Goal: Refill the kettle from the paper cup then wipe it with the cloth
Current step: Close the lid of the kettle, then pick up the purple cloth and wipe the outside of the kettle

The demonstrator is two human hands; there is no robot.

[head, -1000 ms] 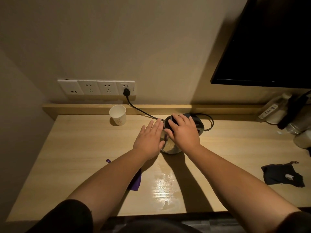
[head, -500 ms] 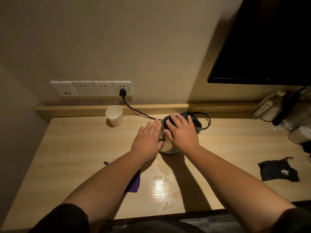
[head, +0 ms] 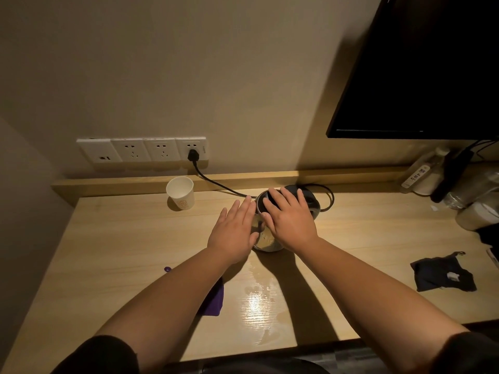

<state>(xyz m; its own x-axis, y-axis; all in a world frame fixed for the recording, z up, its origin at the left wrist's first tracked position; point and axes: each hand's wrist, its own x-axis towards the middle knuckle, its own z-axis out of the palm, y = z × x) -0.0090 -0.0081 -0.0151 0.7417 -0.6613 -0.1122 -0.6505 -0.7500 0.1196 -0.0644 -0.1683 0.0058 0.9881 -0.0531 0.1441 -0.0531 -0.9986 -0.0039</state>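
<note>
The steel kettle (head: pixel 267 243) with a black lid stands at the middle back of the wooden table (head: pixel 121 238). My right hand (head: pixel 290 220) lies palm-down over the lid, fingers draped across it and thumb at the kettle's front side. My left hand (head: pixel 235 233) is pressed flat against the kettle's left side, fingers straight. A white paper cup (head: pixel 181 193) stands upright at the back left, apart from both hands. The purple cloth (head: pixel 214 299) lies on the table, mostly hidden under my left forearm.
A black cord (head: pixel 213 182) runs from the wall sockets (head: pixel 143 149) to the kettle's base. A wet patch (head: pixel 256 300) shines in front of the kettle. A dark rag (head: pixel 442 273) lies at the right. Bottles and jars (head: pixel 421 175) crowd the back right under a black screen (head: pixel 421 66).
Both hands stay on the kettle in nearly the same pose. Only my view has shifted a little.
</note>
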